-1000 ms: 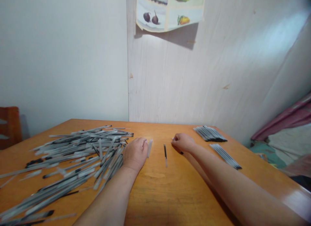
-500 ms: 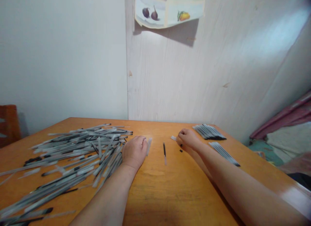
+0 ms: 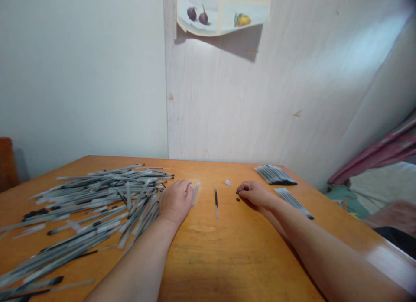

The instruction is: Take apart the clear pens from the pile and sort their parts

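Right hand (image 3: 254, 193) pinches a black piece (image 3: 237, 192), left hand (image 3: 176, 200) curls, its fingers' grip hidden; a slim stick (image 3: 216, 199) lies between, seemingly handy for both.

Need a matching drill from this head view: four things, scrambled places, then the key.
Things:
1. pile of pen-like sticks
2. right hand
3. short dark-and-pale rod
4. pink cloth

Places:
A. at the picture's right edge
B. fingers close to a small black piece
C. crisscrossed, beside the left hand
D. lying between the hands

Pairs: 1-C, 2-B, 3-D, 4-A
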Demonstrator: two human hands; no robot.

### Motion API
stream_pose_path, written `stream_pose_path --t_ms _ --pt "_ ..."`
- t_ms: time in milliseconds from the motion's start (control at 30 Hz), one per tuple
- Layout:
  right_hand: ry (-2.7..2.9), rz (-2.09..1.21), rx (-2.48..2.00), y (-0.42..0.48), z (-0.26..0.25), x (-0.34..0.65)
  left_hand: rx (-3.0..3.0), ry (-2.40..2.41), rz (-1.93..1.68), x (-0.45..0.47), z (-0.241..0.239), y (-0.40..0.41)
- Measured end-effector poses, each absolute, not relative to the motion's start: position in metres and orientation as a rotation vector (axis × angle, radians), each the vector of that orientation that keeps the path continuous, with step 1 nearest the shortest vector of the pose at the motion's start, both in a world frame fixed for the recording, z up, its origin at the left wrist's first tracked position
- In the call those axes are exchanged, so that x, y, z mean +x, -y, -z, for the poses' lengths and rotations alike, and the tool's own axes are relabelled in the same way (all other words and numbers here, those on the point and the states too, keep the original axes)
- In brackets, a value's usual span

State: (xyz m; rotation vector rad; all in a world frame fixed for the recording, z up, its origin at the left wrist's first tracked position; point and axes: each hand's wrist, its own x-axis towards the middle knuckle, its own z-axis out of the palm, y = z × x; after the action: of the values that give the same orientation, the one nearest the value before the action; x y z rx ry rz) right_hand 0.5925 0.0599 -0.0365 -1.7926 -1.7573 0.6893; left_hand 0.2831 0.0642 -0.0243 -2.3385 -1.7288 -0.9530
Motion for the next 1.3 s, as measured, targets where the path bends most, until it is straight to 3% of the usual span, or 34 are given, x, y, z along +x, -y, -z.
stream_pose_path --t_ms 633,1167,1300 --pt "1.441 -1.086 -1.611 -0.048 0.037 0.582 -2.321 1.722 0.922 0.282 0.025 -0.065" --pt "1.333 -0.955 -1.594 -0.047 0.04 0.578 -2.338 1.697 0.887 0.283 0.022 -0.064" --pt "1.356 -0.777 -1.633 -0.037 0.041 0.574 -2.34 1.701 0.859 0.283 0.021 -0.063"
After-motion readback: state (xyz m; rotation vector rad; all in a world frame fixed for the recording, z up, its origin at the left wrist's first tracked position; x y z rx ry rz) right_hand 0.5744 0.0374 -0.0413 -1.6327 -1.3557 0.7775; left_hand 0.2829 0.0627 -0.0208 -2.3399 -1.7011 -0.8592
